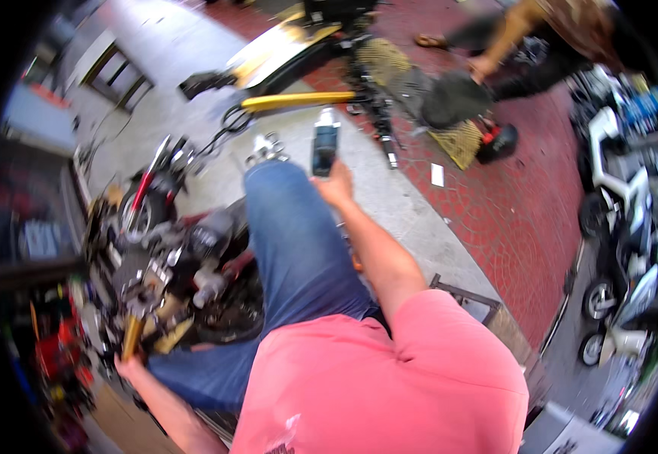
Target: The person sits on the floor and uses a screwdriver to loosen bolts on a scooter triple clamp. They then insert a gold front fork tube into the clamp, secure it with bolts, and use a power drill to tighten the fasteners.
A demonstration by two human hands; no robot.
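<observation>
My right hand (336, 184) is wrapped round a dark, bottle-shaped thing (326, 144) with a silvery tip, held upright beside my raised knee. Its exact kind is blurred. Low on the left, my left hand (128, 366) closes on the lower end of a yellow-brown cylinder (132, 337); I cannot tell whether it is a handle or a loose piece. Just beyond that hand lies a heap of greasy metal engine parts (147, 280). Small shiny metal parts (267, 147) sit on the concrete past my knee.
A red-and-chrome fork with a wheel (143, 200) leans at the left. Ahead lies a yellow bar (299, 100) near stripped vehicle parts. Another person (530, 34) reaches to a dark seat-like piece (454, 100). Several scooters (609, 295) line the right. A small stool (115, 72) stands far left.
</observation>
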